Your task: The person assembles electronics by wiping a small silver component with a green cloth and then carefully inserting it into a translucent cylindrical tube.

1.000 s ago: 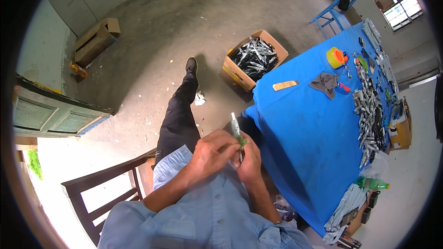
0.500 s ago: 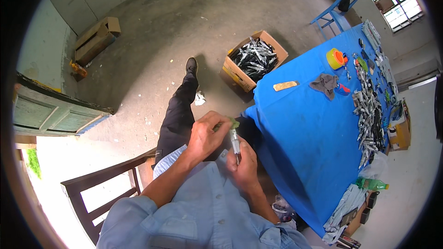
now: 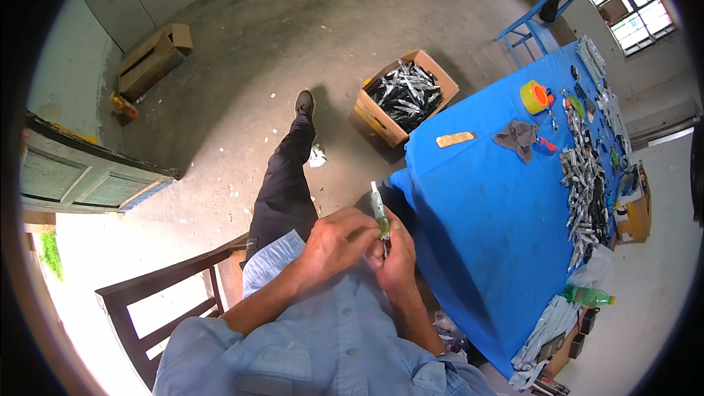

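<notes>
While I watch from far away, one slim silver tool with a pale tip (image 3: 377,199) is between the two hands, above the lap and just beside the table covered with blue cloth (image 3: 480,209). The left hand (image 3: 340,242) has its thumb and finger pinched on a small soft green scrap (image 3: 384,226), pressed around the tool's middle; the right hand (image 3: 394,255) is closed around the lower end.

I judge that this single piece is in the middle of being rubbed — I cannot see if its surface is finished, because the fingers cover much of it. Many similar silver and black pieces (image 3: 579,194) lie in a long heap on the far side of the table, and the open brown cardboard box (image 3: 380,119) on the floor is well filled with others. Which group is done and which one waits, I cannot tell — only that, in my opinion, the piece in hand is not yet put down.
</notes>
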A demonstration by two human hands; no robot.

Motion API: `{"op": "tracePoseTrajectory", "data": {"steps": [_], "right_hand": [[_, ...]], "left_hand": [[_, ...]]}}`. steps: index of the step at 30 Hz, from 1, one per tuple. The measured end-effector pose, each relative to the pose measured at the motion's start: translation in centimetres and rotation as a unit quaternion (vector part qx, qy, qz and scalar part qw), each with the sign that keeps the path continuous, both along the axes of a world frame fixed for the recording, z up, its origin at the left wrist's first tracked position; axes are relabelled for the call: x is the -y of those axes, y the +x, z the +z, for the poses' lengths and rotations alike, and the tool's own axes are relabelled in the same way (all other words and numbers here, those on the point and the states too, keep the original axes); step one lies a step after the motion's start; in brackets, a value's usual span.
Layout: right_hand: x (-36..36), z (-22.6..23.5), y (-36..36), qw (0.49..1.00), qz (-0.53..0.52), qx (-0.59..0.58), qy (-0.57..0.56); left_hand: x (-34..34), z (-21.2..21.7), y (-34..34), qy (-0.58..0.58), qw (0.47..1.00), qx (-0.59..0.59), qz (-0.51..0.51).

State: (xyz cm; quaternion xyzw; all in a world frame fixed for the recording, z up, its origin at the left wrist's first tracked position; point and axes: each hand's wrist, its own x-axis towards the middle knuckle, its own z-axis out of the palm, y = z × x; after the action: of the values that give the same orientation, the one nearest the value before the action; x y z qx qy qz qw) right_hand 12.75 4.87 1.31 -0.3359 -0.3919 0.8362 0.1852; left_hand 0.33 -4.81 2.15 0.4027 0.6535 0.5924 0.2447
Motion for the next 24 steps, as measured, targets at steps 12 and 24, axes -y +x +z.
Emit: {"op": "tracePoseTrajectory", "data": {"steps": [12,24], "right_hand": [[1.2,1.5,0.3,0.994,0.056,0.044,0.088],[1.7,1.7,0.4,0.997,0.033,0.033,0.058]], "left_hand": [[-0.4,-2.0,-1.8,-0.018,0.994,-0.057,0.096],[-0.4,-2.3,-4.0,-0.066,0.987,0.042,0.14]]}}
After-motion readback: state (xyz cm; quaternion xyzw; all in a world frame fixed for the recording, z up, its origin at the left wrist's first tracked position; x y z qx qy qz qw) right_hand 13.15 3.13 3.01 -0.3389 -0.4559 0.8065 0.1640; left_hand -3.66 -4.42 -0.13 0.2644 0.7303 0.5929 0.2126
